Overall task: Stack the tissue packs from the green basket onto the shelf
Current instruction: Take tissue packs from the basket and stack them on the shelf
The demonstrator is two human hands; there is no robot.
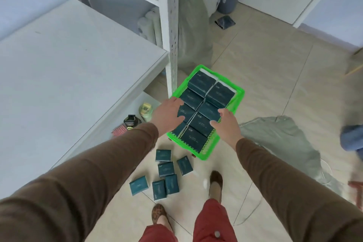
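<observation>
Both hands reach down over the green basket (pixel 238 92) on the floor. Left hand (pixel 167 116) fingers spread on the tissue packs (pixel 200 108); right hand (pixel 228 124) fingers apart, empty, beside them.

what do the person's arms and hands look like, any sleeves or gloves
Both arms wear long brown sleeves that end at the wrists: the left sleeve and the right sleeve look like the same plain fabric, without visible markings. The left hand and right hand are bare, with no gloves, rings or watch showing.
</observation>
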